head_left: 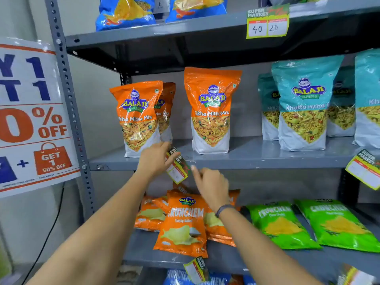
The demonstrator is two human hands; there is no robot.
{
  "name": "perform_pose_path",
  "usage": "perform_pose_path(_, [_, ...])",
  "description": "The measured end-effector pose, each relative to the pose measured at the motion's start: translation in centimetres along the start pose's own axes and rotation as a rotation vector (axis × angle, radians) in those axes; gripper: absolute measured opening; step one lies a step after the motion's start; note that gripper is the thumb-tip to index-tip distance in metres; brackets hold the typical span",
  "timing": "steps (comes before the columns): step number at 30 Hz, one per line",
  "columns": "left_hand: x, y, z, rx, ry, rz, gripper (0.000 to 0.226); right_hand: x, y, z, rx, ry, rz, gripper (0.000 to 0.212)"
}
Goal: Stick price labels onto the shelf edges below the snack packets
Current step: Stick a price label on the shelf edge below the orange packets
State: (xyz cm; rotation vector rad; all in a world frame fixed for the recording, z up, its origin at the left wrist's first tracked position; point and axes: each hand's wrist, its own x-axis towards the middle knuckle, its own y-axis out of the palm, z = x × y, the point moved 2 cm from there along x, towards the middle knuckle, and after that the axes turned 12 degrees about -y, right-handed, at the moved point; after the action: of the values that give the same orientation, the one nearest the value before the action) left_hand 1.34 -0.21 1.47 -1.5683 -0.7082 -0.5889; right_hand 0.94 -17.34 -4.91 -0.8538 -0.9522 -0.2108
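My left hand (pixel 154 159) pinches a tilted price label (pixel 177 166) at the front edge of the middle shelf (pixel 257 162), just below the orange Tikha Mitha Mix packets (pixel 136 118). My right hand (pixel 211 185) hovers just right of the label with its forefinger stretched toward it and nothing in its grip. Other price labels are stuck on the top shelf edge (pixel 267 22), at the right end of the middle shelf (pixel 365 169) and on the lower shelf edge (pixel 196 268).
Teal Khatta Mitha packets (pixel 303 108) stand to the right on the middle shelf. Orange (pixel 183 223) and green Crunchem bags (pixel 281 223) lie on the lower shelf. A discount poster (pixel 33 116) hangs on the grey upright at left.
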Motion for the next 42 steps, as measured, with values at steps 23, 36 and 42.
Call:
perform_pose_path(23, [-3.9, 2.7, 1.3, -0.404, -0.377, 0.213, 0.024, 1.5, 2.4, -0.3, 0.268, 0.155, 0.022, 0.026])
perform_pose_path(36, [-3.2, 2.9, 0.5, -0.379, -0.297, -0.010, 0.022, 2.5, 2.5, -0.7, 0.143, 0.048, -0.076, 0.028])
perform_pose_path(42, [-2.6, 2.9, 0.2, -0.414, -0.321, -0.002, 0.023, 3.2, 2.5, -0.9, 0.173, 0.088, -0.097, 0.029])
